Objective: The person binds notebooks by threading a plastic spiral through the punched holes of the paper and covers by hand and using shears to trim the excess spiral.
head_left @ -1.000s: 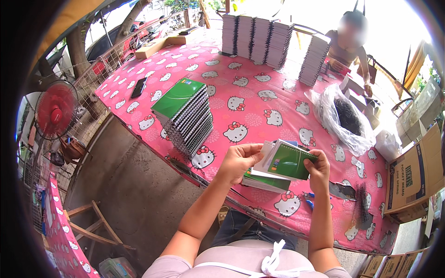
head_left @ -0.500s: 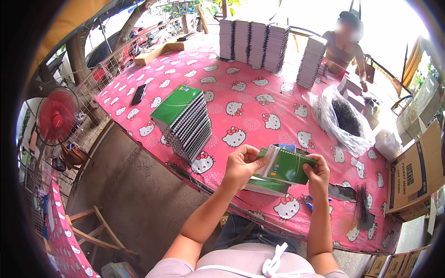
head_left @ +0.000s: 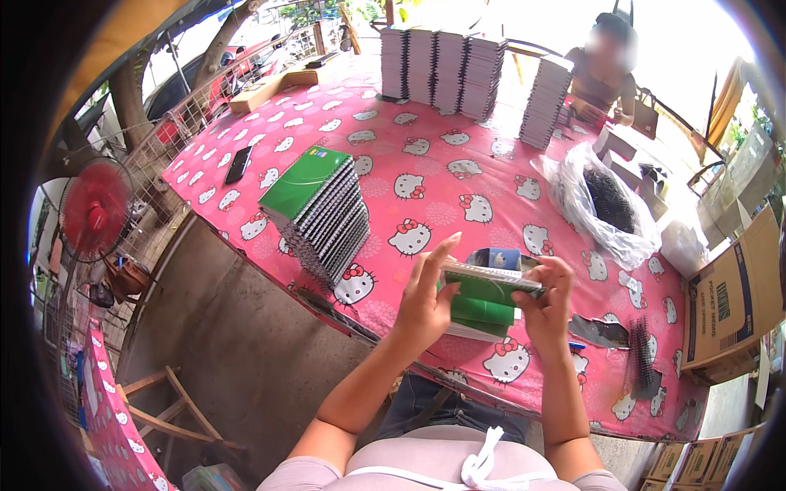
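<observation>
A small green-covered memo notebook (head_left: pixel 495 290) is held up over the table, tilted so its white page edges and top spiral show. My left hand (head_left: pixel 426 295) grips its left end, thumb on the green cover and index finger stretched upward. At the right end, my right hand (head_left: pixel 548 301) pinches it between thumb and bent fingers. Just below lies a short pile of green notebooks (head_left: pixel 476 313), partly hidden by the held one and my left hand. Behind them sits a blue item (head_left: pixel 496 259), its kind unclear.
Left stands a tall stack of green spiral notebooks (head_left: pixel 315 213); a phone (head_left: pixel 238 165) lies beyond. White page stacks (head_left: pixel 442 74) line the far edge. To the right are a plastic bag of black coils (head_left: pixel 607 204), loose coils (head_left: pixel 641 356) and a carton (head_left: pixel 725 303). A person (head_left: pixel 602 86) sits opposite.
The notebook has been tipped so its page edges face up. My left fingers have straightened upward along its end. Across the table, the other person's arm has drawn in.
</observation>
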{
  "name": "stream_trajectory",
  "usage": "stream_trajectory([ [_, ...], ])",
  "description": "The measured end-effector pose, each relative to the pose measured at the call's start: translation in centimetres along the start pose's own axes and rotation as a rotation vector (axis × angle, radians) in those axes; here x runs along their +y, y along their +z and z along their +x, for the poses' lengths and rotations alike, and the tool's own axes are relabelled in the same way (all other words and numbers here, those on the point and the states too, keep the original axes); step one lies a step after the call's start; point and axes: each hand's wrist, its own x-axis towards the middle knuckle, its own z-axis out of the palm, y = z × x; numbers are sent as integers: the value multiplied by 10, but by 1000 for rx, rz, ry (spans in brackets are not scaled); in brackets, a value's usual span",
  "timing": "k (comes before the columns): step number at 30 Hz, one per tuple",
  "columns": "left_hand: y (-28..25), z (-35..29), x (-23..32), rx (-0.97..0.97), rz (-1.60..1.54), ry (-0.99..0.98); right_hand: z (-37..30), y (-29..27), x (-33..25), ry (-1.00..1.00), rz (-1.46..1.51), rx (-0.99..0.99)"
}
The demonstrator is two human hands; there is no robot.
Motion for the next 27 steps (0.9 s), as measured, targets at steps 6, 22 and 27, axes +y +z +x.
stream_trajectory([
  [6,21,-7,-1,29,103,-70,-7,10,11,129,28,-39],
  [22,43,17,40,-16,672,75,-12,1,24,203,-163,-68],
  [27,34,24,17,-18,400,55,-22,-118,28,-56,-983,65],
])
